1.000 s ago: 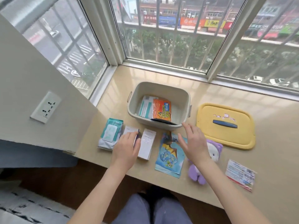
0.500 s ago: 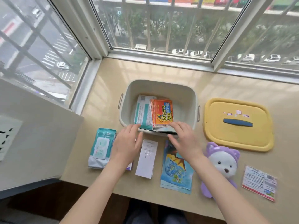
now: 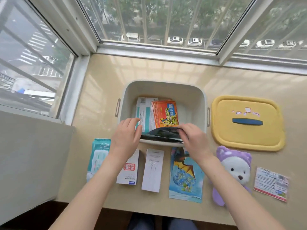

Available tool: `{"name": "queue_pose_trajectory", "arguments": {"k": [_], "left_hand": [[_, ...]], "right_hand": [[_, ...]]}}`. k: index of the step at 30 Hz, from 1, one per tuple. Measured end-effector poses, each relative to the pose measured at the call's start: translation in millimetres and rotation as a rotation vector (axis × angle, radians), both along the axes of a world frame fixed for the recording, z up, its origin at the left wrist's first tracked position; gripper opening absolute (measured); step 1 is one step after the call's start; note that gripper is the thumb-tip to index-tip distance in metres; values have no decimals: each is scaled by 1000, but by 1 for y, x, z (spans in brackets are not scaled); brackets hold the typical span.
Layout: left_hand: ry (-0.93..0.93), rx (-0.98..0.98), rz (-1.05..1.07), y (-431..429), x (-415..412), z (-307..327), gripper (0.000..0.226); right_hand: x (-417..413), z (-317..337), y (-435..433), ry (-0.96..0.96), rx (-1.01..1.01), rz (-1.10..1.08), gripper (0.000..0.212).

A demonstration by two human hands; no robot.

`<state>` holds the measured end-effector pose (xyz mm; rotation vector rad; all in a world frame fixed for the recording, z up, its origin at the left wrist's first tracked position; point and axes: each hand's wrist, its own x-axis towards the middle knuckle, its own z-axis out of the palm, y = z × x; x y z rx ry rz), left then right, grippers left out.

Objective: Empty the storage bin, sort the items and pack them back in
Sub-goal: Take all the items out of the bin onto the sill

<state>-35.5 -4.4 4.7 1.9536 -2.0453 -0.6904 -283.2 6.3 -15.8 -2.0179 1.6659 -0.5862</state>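
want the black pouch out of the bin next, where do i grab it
Pinch the raised top edge of the black pouch, coming down from above on the near side. It is flat and thin and leans along the near wall of the bin, so only that edge stands free. The right hand pinches its right end.

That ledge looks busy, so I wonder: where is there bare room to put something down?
Bare ledge lies between the bin and the window frame, left of the bin, and behind the yellow lid. The front strip is crowded: wipes, leaflets, blue packets, plush toy, card.
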Motion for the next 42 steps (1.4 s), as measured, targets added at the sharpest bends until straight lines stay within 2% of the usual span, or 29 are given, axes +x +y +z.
{"name": "queue_pose_trajectory", "arguments": {"k": [10,14,18,26,31,34,37,42], "left_hand": [[-16,-11,-4,-40,-11,10,34],[4,22,30,-56,-25,-10,29],[51,119,44,-70,-43,-42,31],[116,331,271,-98,-74,-108,62],[49,259,282,-100,-87,-130,86],[7,238,288,-99,-95,-137,91],[64,238,304,-100,-97,-138,85],[265,265,336,-101,-98,-140,83]], "right_hand": [[-31,35,-43,-51,-171,-187,13],[-42,34,-56,-24,-243,-327,15],[-47,25,-62,4,-228,-407,12],[-41,-9,-69,25,-210,-417,15],[-40,-14,-74,8,-265,-415,17],[-40,-14,-76,5,-294,-417,16],[-42,-14,-77,17,-321,-415,13],[-44,-16,-75,19,-314,-440,10]]}}
